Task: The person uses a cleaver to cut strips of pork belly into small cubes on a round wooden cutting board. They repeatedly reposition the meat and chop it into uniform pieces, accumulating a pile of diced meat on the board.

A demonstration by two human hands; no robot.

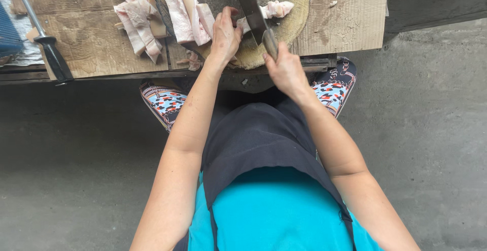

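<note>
My right hand (285, 69) grips the wooden handle of a cleaver (251, 5), whose dark blade lies across a strip of pale raw meat (274, 10) on a round wooden chopping block (289, 25). My left hand (224, 34) presses down on that strip just left of the blade, fingers bent over the meat. Larger slabs of pork with fat and skin (185, 7) lie on the block beside my left hand.
More cut strips of meat (138, 20) are piled on cardboard (345, 22) covering a low table. A sharpening steel with a black handle (50, 53) lies at the left. Bare concrete floor (431, 129) surrounds me; my patterned slippers (165, 101) show below the table.
</note>
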